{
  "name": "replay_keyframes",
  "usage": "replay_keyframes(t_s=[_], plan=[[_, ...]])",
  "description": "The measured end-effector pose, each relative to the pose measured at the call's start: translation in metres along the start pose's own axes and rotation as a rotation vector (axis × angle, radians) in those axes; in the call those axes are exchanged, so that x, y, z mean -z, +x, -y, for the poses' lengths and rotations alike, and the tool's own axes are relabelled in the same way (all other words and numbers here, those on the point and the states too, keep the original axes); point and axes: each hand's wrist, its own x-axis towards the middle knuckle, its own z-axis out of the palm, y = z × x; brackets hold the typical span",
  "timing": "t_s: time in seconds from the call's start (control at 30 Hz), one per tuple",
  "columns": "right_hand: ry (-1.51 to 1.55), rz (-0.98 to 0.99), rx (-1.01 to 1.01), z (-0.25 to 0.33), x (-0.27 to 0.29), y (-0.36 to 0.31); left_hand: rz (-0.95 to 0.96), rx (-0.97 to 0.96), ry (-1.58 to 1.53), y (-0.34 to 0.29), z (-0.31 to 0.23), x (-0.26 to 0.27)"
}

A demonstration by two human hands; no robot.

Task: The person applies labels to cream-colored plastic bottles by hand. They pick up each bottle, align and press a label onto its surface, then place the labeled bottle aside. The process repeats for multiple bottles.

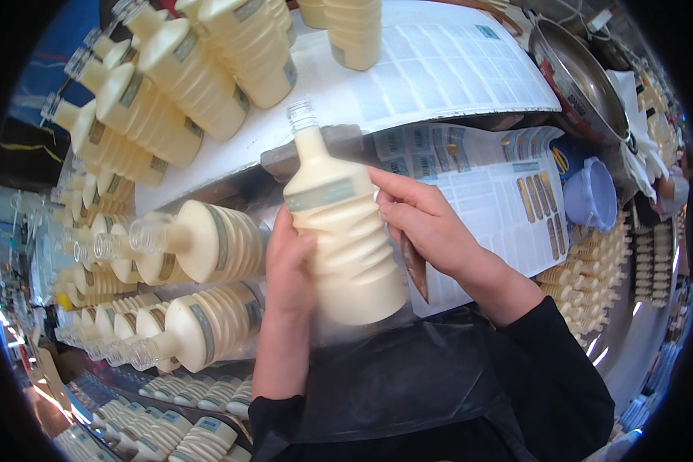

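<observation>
A cream ribbed bottle (352,250) with a clear threaded neck and a grey-green label band across its shoulder is held tilted in front of me, neck pointing away. My left hand (289,258) grips its left side, thumb on the front. On the other side, my right hand (427,223) rests its index finger against the shoulder near the band's end. Curled in that hand's fingers is a brown pointed tool (414,271), tip down; its exact kind is unclear. A sheet of label strips (477,254) lies beneath my right hand.
Similar cream bottles (185,73) stand on a white raised surface at the far left; more lie on their sides (219,242) at left. Another label sheet (454,65) covers that surface. At right are a purple bucket (590,196), a metal pan (581,73) and rows of bottles (585,269).
</observation>
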Motion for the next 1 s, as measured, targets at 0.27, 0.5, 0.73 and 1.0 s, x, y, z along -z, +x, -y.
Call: replay_keyframes(t_s=[0.27,0.5,0.73,1.0], plan=[[-0.004,-0.071,-0.009,-0.028,0.022,0.026,-0.12,-0.122,0.442,0.0,0.003,-0.015],[-0.167,-0.062,0.019,-0.02,0.018,0.044,-0.261,-0.109,0.147,0.015,0.003,-0.007],[-0.245,-0.114,0.014,-0.016,0.015,0.045,-0.306,-0.122,0.154,0.017,0.005,-0.016],[-0.209,-0.099,0.024,-0.02,0.015,0.046,-0.318,-0.137,0.153,0.018,0.006,-0.014]])
